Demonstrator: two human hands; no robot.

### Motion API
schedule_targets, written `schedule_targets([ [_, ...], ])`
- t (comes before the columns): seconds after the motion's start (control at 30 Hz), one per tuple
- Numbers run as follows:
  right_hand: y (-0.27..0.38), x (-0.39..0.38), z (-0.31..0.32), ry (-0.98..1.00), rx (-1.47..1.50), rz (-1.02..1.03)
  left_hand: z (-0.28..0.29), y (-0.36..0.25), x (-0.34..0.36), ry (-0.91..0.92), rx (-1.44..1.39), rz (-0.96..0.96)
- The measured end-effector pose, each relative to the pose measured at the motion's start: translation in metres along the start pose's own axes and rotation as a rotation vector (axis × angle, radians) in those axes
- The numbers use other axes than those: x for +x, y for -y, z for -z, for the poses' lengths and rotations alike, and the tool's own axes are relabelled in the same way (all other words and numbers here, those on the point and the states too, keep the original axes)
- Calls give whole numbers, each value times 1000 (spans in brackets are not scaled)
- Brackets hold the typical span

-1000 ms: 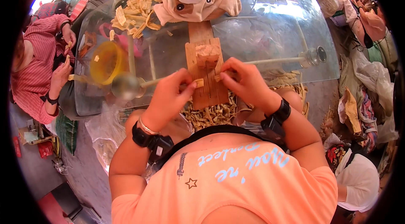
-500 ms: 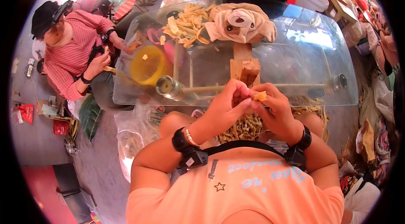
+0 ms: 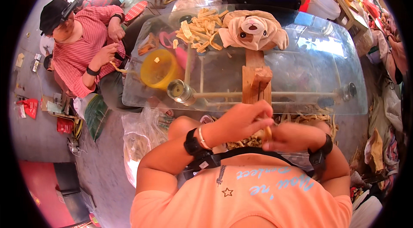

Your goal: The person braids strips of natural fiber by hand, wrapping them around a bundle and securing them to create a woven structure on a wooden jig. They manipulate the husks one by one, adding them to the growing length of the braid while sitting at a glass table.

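Observation:
Above my lap, my left hand (image 3: 247, 119) is closed, its thumb and fingers pinched together near the wooden block; what they hold, if anything, is hidden. Just right of and below it, my right hand (image 3: 292, 136) is curled and smeared by motion. A yellowish strip (image 3: 268, 133) shows at its fingertips, between the two hands. Beyond them a wooden stand with a block (image 3: 259, 75) on top rests at the glass table's near edge. A thin dark piece runs from that block toward my left hand. Below my hands lie many pale cut pieces (image 3: 241, 143).
The glass table (image 3: 309, 69) carries a heap of yellow strips (image 3: 202, 28), a plush dog-face item (image 3: 254, 30) and a yellow basin (image 3: 160, 69). At left sits a co-worker (image 3: 81, 43) holding a strip. A clear plastic bag (image 3: 144, 135) stands by my left leg.
My hands have come down toward me and drawn apart; the right one swung lower. The strip, earlier held between both hands, is now at the right fingertips. The view has shifted slightly.

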State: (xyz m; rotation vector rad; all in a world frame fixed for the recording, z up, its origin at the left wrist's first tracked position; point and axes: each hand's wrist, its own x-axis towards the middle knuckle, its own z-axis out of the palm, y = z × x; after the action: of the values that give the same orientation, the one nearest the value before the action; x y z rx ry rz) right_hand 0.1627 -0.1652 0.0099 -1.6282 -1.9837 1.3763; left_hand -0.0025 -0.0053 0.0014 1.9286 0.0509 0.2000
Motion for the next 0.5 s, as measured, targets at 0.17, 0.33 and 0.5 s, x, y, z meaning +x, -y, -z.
schedule_targets([
  [0.17,-1,-10,-13,-121,809,-133,-10,6,20,-318,171,-395],
  [0.33,-11,-12,-18,-293,974,-127,-23,4,12,57,256,-100],
  [0.5,-1,5,-32,-754,1061,7,-22,0,15,40,330,-291],
])
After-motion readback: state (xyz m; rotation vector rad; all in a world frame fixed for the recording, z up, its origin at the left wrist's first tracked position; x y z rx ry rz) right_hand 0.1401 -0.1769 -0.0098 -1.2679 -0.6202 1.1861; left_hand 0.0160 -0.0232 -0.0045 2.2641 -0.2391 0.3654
